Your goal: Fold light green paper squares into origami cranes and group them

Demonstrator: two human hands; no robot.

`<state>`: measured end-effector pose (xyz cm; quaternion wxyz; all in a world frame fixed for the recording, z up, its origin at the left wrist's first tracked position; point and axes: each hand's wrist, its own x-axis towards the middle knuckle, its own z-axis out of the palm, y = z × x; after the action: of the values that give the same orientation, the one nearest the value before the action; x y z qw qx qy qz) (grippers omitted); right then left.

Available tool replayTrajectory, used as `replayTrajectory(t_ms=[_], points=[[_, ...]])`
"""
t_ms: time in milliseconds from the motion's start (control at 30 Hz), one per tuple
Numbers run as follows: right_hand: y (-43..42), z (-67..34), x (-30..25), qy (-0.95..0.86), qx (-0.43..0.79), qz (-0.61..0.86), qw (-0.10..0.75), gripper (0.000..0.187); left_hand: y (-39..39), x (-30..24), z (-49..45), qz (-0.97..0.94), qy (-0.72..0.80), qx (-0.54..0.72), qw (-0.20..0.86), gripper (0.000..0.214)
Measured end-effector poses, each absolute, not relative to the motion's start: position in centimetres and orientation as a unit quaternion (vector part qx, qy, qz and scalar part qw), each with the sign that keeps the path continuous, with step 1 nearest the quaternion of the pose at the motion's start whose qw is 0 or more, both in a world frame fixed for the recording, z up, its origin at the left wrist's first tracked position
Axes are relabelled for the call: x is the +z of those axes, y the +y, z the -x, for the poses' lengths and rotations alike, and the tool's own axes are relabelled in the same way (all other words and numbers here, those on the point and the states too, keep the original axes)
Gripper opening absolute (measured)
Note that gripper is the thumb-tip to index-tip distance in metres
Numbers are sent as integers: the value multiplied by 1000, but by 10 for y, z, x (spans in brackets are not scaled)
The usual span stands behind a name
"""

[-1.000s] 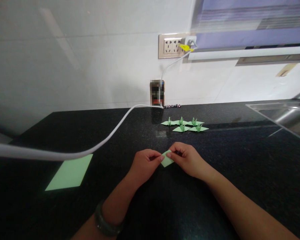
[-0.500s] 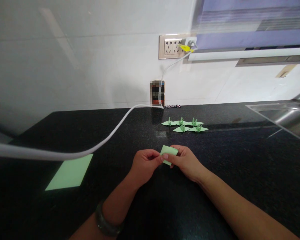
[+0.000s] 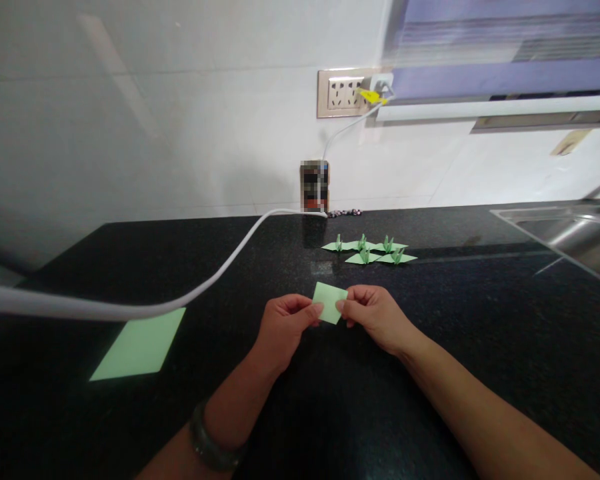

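A small light-green square of folded paper [image 3: 329,301] is held between my two hands above the dark counter. My left hand [image 3: 289,327] pinches its left corner, thumb on top. On the opposite side my right hand [image 3: 373,315] grips the right corner between thumb and fingers. The fingers beneath the paper are partly hidden. Beyond my hands stand several green paper cranes [image 3: 365,257] in two rows, wings spread. To the left lies a larger flat sheet of green paper [image 3: 143,347], its far edge passing under the view of a white cable.
The white cable [image 3: 220,270] crosses the left side above the black counter [image 3: 220,413]. A phone-like object [image 3: 315,187], blurred out, leans on the wall beside a beaded string [image 3: 346,213]. A metal sink [image 3: 580,230] is at right; a wall socket [image 3: 337,93] is above.
My right thumb has moved off the middle of the folded paper to its right corner. The paper has shifted slightly up and left, and more of its face shows.
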<state>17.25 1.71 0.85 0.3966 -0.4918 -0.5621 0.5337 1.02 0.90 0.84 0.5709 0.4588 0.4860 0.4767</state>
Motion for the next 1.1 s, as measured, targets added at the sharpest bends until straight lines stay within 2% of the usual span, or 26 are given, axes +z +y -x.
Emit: replayTrajectory(t_ms=[200,300,733,1000,1100], points=[[17,-171,8,-530,565,465,428,22,11,5,-10,-418,463,485,613,17],[13,-164,9,-528,603,432,414,22,11,5,-11,-423,456,481,618,17],[13,-161,0,-568,545,469,401,21,10,6,-10,-532,525,445,494,24],[7,-156,7,-562,592,433,382,21,8,13,-13,-490,471,455,575,20],[7,-156,7,-557,590,440,385,18,8,12,-13,-494,468,459,572,21]])
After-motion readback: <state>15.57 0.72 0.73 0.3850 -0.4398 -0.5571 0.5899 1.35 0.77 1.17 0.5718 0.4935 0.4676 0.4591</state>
